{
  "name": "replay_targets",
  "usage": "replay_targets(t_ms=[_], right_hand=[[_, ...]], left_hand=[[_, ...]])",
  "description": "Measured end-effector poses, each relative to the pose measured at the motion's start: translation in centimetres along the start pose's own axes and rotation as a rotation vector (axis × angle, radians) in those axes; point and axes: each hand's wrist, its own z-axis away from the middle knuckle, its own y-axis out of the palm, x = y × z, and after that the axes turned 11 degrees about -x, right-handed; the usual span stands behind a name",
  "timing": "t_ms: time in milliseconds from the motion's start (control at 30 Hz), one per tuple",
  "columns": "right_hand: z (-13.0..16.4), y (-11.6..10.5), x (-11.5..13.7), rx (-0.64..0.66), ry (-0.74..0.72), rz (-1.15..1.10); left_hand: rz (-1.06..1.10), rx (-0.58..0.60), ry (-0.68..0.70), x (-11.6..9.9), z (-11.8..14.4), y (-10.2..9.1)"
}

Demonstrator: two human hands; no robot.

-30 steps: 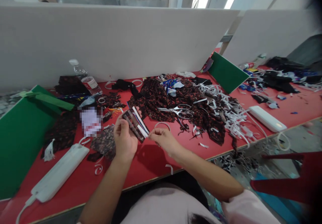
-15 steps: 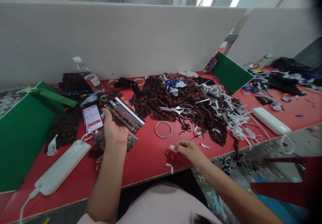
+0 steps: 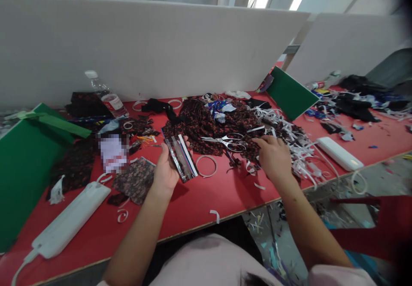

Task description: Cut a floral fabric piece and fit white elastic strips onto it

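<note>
My left hand (image 3: 168, 171) is closed around a flat folded piece of dark floral fabric with white, black and grey stripes (image 3: 183, 159), held up over the table. At the right, my right hand (image 3: 275, 156) is over the dark floral cloth (image 3: 206, 123), palm down. Its index finger stretches out, and the other fingers are partly hidden under the hand; no object shows in it. Just left of that hand, silver scissors (image 3: 225, 140) lie on the cloth. White scraps of tape (image 3: 298, 159) are heaped beyond its right side.
On the red table (image 3: 206, 204) are a phone (image 3: 113, 153), a white power strip (image 3: 71, 219), a pale ring (image 3: 207, 166) and a leaning bottle (image 3: 112, 101). Green boards (image 3: 291, 93) stand at both sides, with a white partition (image 3: 154, 50) behind. A white power bank (image 3: 340, 153) lies right.
My right hand has moved up and right from the front edge to the cloth pile; the small white scrap it pinched no longer shows. My left hand has shifted right with the striped fabric.
</note>
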Motion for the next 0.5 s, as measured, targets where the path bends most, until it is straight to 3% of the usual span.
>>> replay_targets(t_ms=[167,267,367,500], right_hand=[[-1.3,-0.5,8.2,-0.038,-0.024,-0.686],[-1.6,-1.0,12.3,0.142,0.040,-1.072],[-1.8,-1.0,14.2,0.228,0.137,-1.183],[-2.1,-1.1,14.3,0.237,0.182,-1.183]], left_hand=[[-0.087,-0.008,-0.027,1.2,0.6,0.0],[-0.122,-0.035,0.048,2.1,0.6,-0.4],[-0.147,-0.036,0.177,2.7,0.6,-0.8],[-0.248,0.034,0.319,3.0,0.9,-1.0]])
